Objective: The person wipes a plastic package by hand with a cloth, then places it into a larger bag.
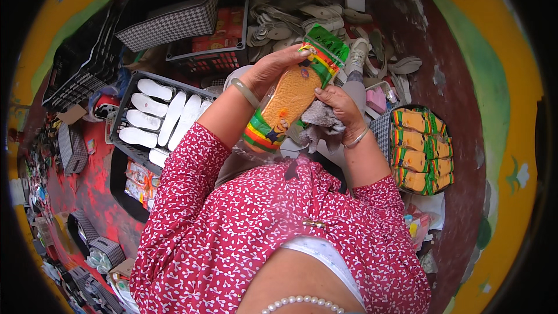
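A clear packet of tan textured insoles (293, 90), with a green, yellow and red printed top and bottom, is held tilted in front of my chest. My left hand (272, 71) grips its upper left side, the fingertips near the green top. My right hand (342, 107) is closed round a crumpled grey cloth (321, 117), with its thumb against the packet's right edge. On the right stands a checked basket (382, 134) filled with several similar packets (411, 139).
To the left, a dark crate (125, 110) holds white insoles (172, 117). Behind it are a houndstooth-patterned basket (174, 23) and a black crate (209, 58) with red packages. Loose pale insoles (279, 23) lie heaped at the far side. Packaged goods (139, 181) sit lower left.
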`<state>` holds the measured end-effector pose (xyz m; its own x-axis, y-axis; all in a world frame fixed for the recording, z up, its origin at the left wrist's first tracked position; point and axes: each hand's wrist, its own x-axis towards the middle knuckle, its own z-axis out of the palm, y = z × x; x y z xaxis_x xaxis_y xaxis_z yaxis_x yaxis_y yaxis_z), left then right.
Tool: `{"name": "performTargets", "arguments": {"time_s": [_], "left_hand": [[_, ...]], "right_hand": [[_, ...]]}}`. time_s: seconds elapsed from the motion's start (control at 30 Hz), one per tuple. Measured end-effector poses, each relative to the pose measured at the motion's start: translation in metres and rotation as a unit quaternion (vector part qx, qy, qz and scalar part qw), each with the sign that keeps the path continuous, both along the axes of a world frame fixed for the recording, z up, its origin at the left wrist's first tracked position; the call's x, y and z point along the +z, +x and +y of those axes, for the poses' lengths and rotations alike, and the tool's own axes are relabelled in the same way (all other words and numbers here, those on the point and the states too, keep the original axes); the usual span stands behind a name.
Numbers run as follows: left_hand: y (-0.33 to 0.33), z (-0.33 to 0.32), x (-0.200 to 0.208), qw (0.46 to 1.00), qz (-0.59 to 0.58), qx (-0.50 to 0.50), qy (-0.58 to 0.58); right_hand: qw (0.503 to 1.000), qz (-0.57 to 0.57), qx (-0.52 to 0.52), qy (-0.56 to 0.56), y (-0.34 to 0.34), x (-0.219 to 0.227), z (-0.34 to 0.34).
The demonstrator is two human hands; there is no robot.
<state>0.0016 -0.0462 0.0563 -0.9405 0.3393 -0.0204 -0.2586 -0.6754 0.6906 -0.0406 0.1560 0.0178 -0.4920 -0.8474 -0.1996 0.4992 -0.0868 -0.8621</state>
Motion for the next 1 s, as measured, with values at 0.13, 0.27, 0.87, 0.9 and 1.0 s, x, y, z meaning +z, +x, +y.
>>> {"name": "performTargets", "arguments": {"time_s": [0.13, 0.27, 0.87, 0.9, 1.0], "left_hand": [[-0.006, -0.009, -0.017, 0.998, -0.017, 0.056, 0.020], [0.005, -0.026, -0.025, 0.992, -0.071, 0.100, 0.020], [0.058, -0.042, -0.054, 0.997, 0.008, 0.068, -0.047], [0.058, -0.043, -0.060, 0.996, 0.006, 0.073, -0.060], [0.059, -0.043, -0.051, 1.000, -0.024, 0.001, 0.011]], "right_hand": [[0.995, -0.018, -0.098, 0.016, -0.002, -0.017, -0.007], [0.957, -0.234, -0.171, -0.026, -0.014, -0.030, 0.042], [0.625, 0.757, -0.115, 0.149, 0.025, 0.016, -0.083], [0.637, 0.749, -0.135, 0.124, 0.024, 0.014, -0.084], [0.698, 0.682, -0.204, 0.075, 0.021, 0.015, -0.087]]}}
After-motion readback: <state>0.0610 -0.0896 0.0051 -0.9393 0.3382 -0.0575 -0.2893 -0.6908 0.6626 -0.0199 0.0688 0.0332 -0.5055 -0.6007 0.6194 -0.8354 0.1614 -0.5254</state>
